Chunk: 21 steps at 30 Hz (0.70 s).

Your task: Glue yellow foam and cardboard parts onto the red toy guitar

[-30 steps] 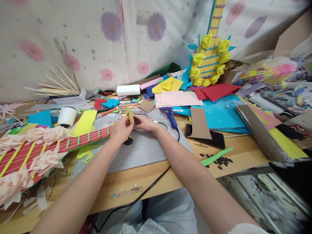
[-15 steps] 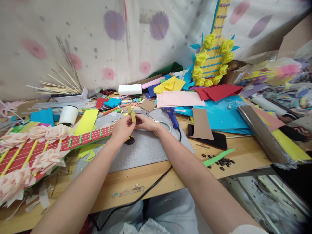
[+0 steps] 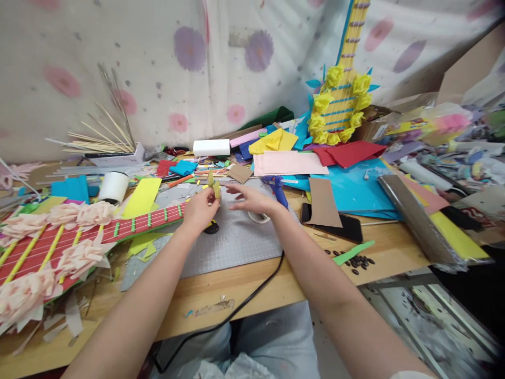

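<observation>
A small yellow paper piece [image 3: 215,188] (folded, stiff-looking) is pinched upright in the left hand [image 3: 202,208] above the grey gridded cutting mat [image 3: 236,239]. The right hand [image 3: 254,200] is held open just beside it, fingers spread, over a tape roll [image 3: 258,216]. Bare mat lies nearer the wooden table edge [image 3: 236,295].

No lettering reads clearly; the boxes [image 3: 398,126] at far right seem blurred.
</observation>
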Tool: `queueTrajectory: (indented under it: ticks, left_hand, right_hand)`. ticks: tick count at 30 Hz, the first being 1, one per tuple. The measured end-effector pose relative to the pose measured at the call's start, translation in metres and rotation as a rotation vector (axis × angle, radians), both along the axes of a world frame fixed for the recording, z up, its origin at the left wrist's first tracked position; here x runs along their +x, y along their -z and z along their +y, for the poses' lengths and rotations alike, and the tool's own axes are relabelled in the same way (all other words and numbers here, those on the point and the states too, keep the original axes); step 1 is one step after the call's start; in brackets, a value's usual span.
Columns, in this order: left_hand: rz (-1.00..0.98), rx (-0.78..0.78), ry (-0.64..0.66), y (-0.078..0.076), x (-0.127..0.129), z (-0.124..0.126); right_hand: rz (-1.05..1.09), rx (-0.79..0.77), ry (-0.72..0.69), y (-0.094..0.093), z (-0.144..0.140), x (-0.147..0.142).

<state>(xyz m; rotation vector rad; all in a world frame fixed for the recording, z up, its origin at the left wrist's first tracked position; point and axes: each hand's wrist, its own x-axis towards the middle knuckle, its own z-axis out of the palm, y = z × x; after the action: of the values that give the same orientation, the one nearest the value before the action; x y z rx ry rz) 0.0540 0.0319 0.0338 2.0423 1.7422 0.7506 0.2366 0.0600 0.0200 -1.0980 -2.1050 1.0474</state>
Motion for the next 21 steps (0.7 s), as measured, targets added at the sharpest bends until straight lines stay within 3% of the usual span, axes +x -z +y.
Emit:
queueTrajectory:
  ticks: [4, 8, 10, 14, 17, 21]
  left_hand:
    - [-0.055, 0.008, -0.005, 0.002, 0.0, -0.002]
    - [-0.061, 0.023, -0.03, 0.002, 0.0, -0.004]
    - [-0.059, 0.034, -0.039, 0.003, -0.001, -0.006]
    - [-0.076, 0.085, -0.051, 0.01, -0.002, -0.008]
    - [-0.112, 0.123, -0.048, 0.018, -0.003, -0.007]
    - [-0.129, 0.161, -0.049, 0.024, -0.004, -0.004]
  right_hand:
    - [-0.092, 0.041, 0.201, -0.024, -0.031, 0.042]
    - [-0.207, -0.102, 0.278, -0.032, -0.057, 0.079]
    - [-0.3, -0.11, 0.415, -0.029, -0.063, 0.091]
    - [-0.376, 0.058, 0.79, -0.014, -0.051, 0.094]
    - [-0.398, 0.145, 0.782, 0.001, -0.03, 0.084]
    - [-0.305, 0.049, 0.845, 0.015, -0.014, 0.075]
